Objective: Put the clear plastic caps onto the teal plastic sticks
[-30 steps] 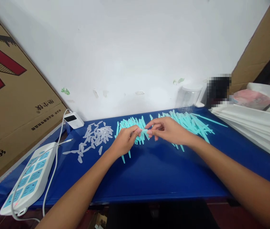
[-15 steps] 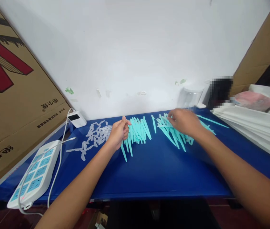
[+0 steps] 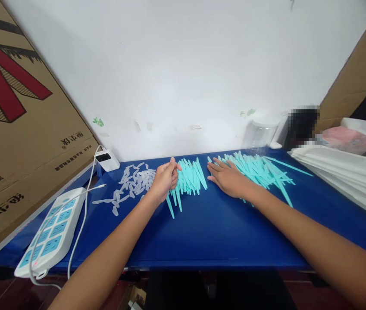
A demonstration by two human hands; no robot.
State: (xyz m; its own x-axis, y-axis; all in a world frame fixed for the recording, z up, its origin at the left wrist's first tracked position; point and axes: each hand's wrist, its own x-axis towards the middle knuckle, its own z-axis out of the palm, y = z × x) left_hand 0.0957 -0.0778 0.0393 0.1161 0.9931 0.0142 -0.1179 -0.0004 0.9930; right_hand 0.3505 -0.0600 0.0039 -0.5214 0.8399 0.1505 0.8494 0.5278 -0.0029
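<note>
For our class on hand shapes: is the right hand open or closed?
The right hand is open: its fingers stretch out rather than curl, beside turquoise sticks.

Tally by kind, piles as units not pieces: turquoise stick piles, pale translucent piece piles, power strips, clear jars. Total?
Turquoise stick piles: 2
Pale translucent piece pile: 1
Power strip: 1
Clear jar: 1
Total: 5
Individual pieces overlap too much to count.
</note>
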